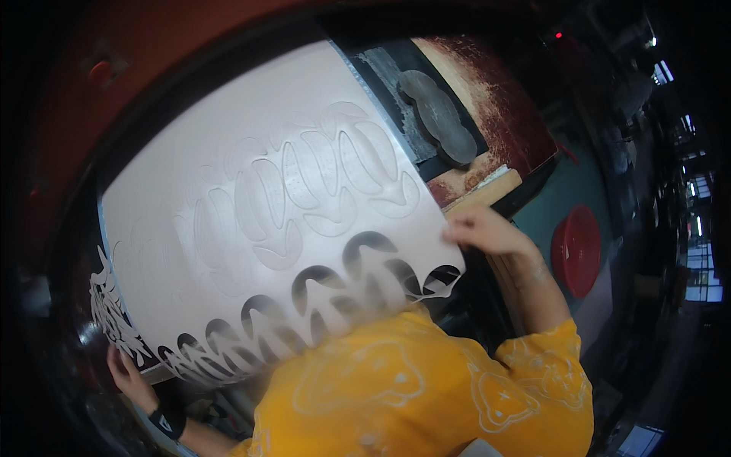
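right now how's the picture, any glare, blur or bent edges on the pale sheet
In the head view, soft glare washes across the middle of the pale sheet; in the same view, its cut-out strip nearest the yellow shirt is blurred; its far edge bows there, likely lens distortion, and the picture's rim falls dark.

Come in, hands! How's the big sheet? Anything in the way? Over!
Right hand at edge of pale sheet; left hand near bunched strips; grips unclear. Near end holed, outlines beyond. Strips crowd left side.
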The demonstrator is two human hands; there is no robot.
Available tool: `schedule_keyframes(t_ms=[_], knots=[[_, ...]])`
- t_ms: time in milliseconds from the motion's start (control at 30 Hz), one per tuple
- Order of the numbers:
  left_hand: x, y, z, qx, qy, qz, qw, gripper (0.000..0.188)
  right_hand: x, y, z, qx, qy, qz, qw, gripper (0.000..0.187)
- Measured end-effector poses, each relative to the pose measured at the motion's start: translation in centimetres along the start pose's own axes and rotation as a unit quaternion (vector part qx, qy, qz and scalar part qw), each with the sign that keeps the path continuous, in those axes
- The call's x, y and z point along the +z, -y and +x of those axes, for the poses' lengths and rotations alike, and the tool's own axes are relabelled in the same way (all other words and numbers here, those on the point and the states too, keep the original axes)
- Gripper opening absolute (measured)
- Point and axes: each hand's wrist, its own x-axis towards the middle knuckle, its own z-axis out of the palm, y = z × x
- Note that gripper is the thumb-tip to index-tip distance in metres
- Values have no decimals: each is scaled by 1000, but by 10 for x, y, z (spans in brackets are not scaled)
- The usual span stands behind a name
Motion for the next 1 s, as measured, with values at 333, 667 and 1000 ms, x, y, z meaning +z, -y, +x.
schedule_keyframes(t_ms=[333, 667, 1000], knots=[[269, -347, -110, 431, 319, -144, 832, 53, 17, -34, 58, -36, -21, 332, 942, 28], [237, -337, -30, -5, 160, -494, 855, 40, 15, -12, 41, -76, -48, 101, 991, 29], [303, -362, -66, 199, 448, -183, 852, 49, 12, 10, 82, -109, -29, 237, 965, 34]])
